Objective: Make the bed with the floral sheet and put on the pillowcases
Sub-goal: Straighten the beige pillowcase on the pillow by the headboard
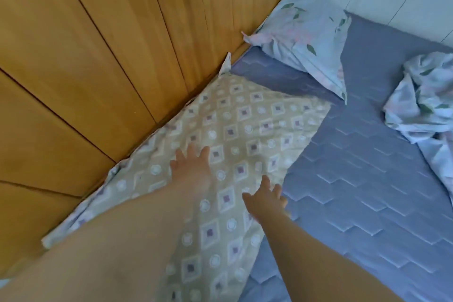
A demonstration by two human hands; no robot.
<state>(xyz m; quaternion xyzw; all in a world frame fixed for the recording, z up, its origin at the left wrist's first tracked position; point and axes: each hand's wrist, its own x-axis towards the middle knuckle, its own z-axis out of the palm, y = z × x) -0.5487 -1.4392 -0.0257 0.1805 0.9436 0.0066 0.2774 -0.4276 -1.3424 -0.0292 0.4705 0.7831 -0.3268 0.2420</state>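
Both hands are spread open, holding nothing: the left hand (193, 167) over the beige pillow (245, 130) by the headboard (110, 56), the right hand (266, 200) at its edge. The floral sheet (421, 100) lies bunched, well apart on the mattress (355, 191); spread now, it would likely ruck over the pillow.

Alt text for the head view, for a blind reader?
The left hand and right hand reach open over a beige diamond-patterned pillow against the wooden panelling on a blue quilted mattress. Beyond lie a floral-cased pillow and crumpled floral sheet.
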